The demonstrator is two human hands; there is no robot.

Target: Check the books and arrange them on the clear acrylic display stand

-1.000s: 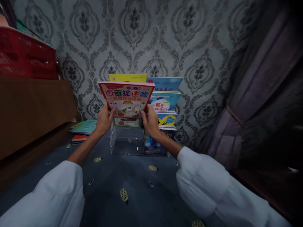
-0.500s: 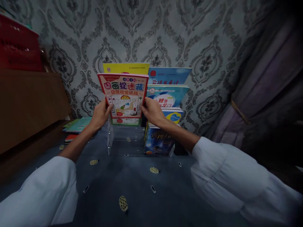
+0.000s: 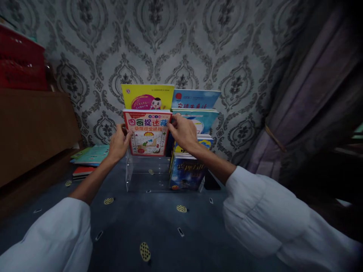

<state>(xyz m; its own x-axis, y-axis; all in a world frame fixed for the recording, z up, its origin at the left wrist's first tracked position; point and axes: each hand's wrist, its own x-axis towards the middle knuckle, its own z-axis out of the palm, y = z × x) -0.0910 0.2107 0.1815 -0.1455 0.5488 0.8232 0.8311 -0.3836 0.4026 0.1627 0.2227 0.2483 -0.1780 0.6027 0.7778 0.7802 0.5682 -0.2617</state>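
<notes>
A red-bordered picture book (image 3: 149, 141) stands upright on a middle tier of a clear acrylic book stand (image 3: 128, 175). My left hand (image 3: 119, 143) is closed on the book's left edge, thumb at the front and fingers behind. At the upper right edge my right hand (image 3: 184, 132) grips it too, its thumb near the cover. Behind it rises a taller yellow book (image 3: 147, 94). To the right are a blue book (image 3: 197, 97), a teal book (image 3: 208, 118) partly hidden by my right hand, and a dark blue book (image 3: 187, 172) on the lowest tier.
Several thin books lie stacked (image 3: 95, 154) at the left. A brown cabinet (image 3: 36, 132) with a red box (image 3: 21, 60) on it stands beyond them. A dark flat object (image 3: 211, 181) lies right of the stand. A tied curtain (image 3: 272, 139) hangs at the right.
The red picture book has come down and back onto the tier, uncovering more of the yellow book. Both hands still hold its sides. The view has shifted slightly.
</notes>
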